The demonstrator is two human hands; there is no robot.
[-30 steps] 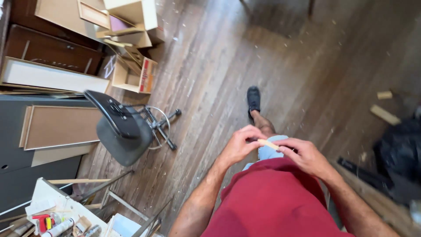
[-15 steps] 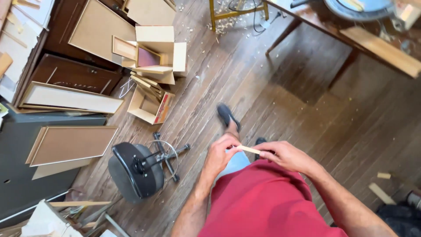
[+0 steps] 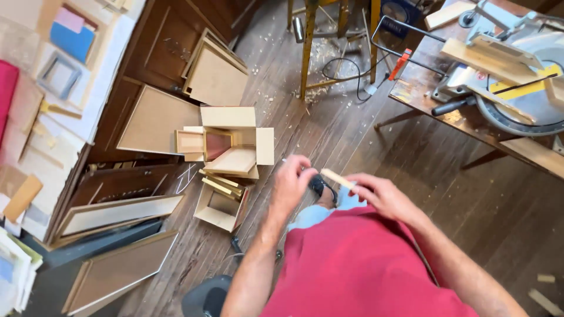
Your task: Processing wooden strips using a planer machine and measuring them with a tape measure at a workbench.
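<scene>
View has swung since a sec ago: stool now at near edge, miter saw [image 3: 517,88] far right. Small wood strip [image 3: 337,178] stays pinched in right hand [image 3: 385,196]; left hand [image 3: 292,183] curled just beside it, grip unclear.

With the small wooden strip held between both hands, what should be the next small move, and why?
Probably carry the wooden strip toward the miter saw on the workbench at the upper right. The right hand grips the strip, the left hand sits at its near end, and the saw stands close ahead.
</scene>
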